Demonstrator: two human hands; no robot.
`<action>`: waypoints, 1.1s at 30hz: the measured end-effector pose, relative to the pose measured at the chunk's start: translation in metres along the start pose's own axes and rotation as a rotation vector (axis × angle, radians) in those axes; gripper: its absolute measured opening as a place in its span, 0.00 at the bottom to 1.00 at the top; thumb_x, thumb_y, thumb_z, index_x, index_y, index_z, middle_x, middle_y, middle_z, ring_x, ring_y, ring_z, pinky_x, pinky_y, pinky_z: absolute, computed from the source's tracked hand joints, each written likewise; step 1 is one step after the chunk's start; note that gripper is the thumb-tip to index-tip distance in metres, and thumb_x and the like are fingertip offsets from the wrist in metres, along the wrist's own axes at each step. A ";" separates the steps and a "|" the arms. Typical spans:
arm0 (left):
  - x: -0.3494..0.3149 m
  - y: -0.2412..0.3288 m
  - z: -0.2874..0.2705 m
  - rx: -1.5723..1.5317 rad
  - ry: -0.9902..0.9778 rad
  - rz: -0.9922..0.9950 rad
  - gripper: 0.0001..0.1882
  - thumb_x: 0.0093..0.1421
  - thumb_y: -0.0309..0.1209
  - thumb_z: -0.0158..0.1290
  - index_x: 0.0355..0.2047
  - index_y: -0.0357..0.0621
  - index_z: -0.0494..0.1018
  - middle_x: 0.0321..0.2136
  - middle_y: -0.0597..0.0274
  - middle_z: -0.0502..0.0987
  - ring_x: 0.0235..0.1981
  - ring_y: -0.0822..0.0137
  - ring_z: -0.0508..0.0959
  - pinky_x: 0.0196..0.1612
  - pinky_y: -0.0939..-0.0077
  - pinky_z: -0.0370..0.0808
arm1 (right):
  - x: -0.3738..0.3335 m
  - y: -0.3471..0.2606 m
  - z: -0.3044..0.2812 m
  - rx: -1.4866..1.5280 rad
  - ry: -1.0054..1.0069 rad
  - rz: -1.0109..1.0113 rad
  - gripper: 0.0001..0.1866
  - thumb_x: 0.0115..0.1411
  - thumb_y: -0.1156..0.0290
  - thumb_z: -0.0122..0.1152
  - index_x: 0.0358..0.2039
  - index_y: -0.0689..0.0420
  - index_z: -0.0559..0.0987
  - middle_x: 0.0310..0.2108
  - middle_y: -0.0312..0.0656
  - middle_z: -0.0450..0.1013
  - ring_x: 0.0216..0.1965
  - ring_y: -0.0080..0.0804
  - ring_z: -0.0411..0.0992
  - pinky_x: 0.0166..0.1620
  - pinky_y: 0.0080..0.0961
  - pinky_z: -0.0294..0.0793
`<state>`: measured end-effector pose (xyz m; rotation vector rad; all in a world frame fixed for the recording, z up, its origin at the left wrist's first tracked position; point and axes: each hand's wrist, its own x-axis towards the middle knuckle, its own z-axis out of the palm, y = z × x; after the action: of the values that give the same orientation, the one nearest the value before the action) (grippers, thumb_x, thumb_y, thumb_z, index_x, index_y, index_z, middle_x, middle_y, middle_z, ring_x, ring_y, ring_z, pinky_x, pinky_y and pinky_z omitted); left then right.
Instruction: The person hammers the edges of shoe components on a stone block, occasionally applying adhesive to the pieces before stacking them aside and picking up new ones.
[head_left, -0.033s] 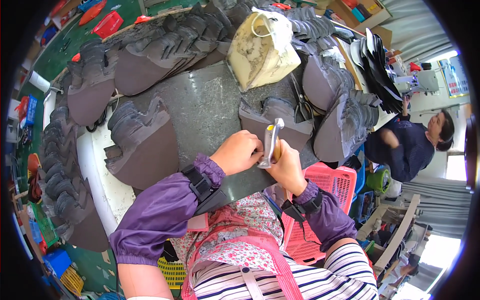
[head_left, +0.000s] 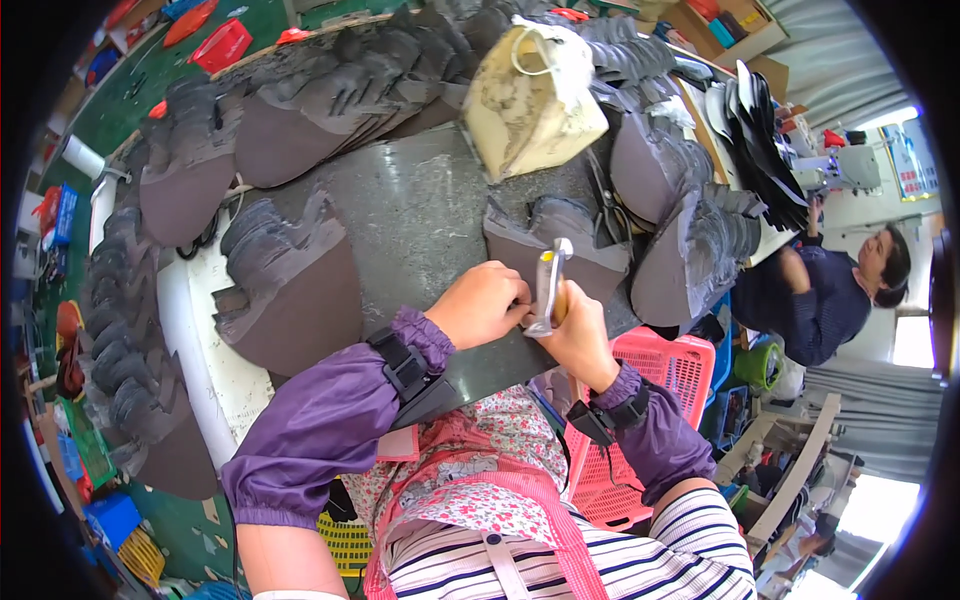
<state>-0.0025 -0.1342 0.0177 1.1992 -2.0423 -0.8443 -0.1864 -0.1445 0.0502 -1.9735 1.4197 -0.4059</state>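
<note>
My left hand (head_left: 482, 303) rests with curled fingers on the dark grey work slab (head_left: 420, 215), pinching something small that I cannot make out, right beside a metal tool. My right hand (head_left: 578, 330) is closed around the yellowish handle of that metal hand tool (head_left: 549, 285), which stands upright with its silvery head up. Both hands touch each other at the slab's near edge. Just beyond the tool lies a stack of dark grey cut pieces (head_left: 545, 235). I wear purple sleeve covers (head_left: 330, 420).
Fanned stacks of dark grey cut pieces (head_left: 290, 280) ring the slab on the left, back and right. A cream bag (head_left: 530, 100) sits at the back. A pink basket (head_left: 650, 400) stands at my right knee. Another person (head_left: 830, 290) works at a table to the right.
</note>
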 end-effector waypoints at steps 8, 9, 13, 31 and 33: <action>-0.052 0.011 -0.035 0.022 0.238 -0.125 0.09 0.54 0.28 0.57 0.36 0.37 0.76 0.35 0.51 0.77 0.41 0.52 0.77 0.46 0.62 0.74 | -0.007 0.004 0.007 -0.012 -0.078 -0.042 0.14 0.48 0.74 0.70 0.30 0.63 0.72 0.23 0.48 0.74 0.24 0.32 0.74 0.30 0.29 0.71; -0.065 0.009 -0.047 0.129 0.329 -0.118 0.10 0.55 0.28 0.57 0.36 0.37 0.75 0.36 0.51 0.77 0.41 0.52 0.77 0.46 0.63 0.74 | -0.009 0.002 0.006 -0.108 -0.069 -0.161 0.14 0.49 0.74 0.70 0.30 0.64 0.72 0.23 0.48 0.74 0.24 0.32 0.74 0.29 0.29 0.71; -0.120 -0.008 -0.107 0.729 0.664 -0.377 0.16 0.54 0.28 0.58 0.43 0.35 0.72 0.44 0.48 0.74 0.50 0.49 0.72 0.53 0.62 0.70 | -0.016 -0.007 0.007 -0.217 -0.070 -0.369 0.13 0.50 0.74 0.68 0.29 0.64 0.71 0.23 0.50 0.73 0.23 0.38 0.72 0.28 0.32 0.70; -0.179 -0.028 -0.135 0.165 0.688 -0.646 0.15 0.54 0.24 0.59 0.25 0.37 0.61 0.37 0.50 0.75 0.30 0.58 0.76 0.33 0.68 0.71 | 0.028 -0.133 0.046 0.567 -0.580 0.056 0.15 0.56 0.75 0.66 0.39 0.62 0.69 0.34 0.42 0.75 0.29 0.27 0.75 0.33 0.27 0.74; -0.183 -0.020 -0.135 0.014 0.665 -0.602 0.15 0.55 0.23 0.58 0.24 0.38 0.60 0.38 0.50 0.76 0.28 0.60 0.76 0.32 0.70 0.70 | 0.036 -0.148 0.057 0.487 -0.497 -0.152 0.15 0.55 0.76 0.66 0.39 0.62 0.68 0.34 0.43 0.75 0.32 0.30 0.75 0.35 0.29 0.74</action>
<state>0.1840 -0.0068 0.0501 1.8421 -1.1654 -0.5647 -0.0335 -0.1308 0.1028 -1.6311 0.7734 -0.2672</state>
